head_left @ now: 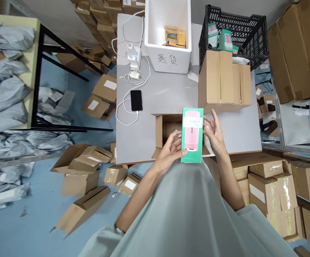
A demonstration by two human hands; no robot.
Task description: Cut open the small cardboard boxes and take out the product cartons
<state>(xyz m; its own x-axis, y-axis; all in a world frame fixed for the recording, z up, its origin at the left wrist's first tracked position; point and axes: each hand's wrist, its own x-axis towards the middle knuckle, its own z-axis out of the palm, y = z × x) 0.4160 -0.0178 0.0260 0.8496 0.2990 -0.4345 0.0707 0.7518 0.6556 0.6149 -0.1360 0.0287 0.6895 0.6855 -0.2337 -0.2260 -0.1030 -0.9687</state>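
Observation:
A green box with a pink panel [192,135] is held up in front of my body, over the near edge of the table. My left hand [170,151] grips its lower left side, thumb on the front face and fingers partly hidden behind. On the other side, my right hand [214,134] has its fingers spread, with some fingertips at the box's right edge. Behind the green box an open cardboard carton [158,131] stands on the table; a small item inside it is mostly covered by my left hand and the box.
Toward the back of the grey table [168,94] stand a white foam bin [168,59] and a black crate [237,34] with similar green boxes. Brown cartons [224,80] stand in front of the crate. A phone [136,100] with cables lies left. Cartons [82,210] litter the floor.

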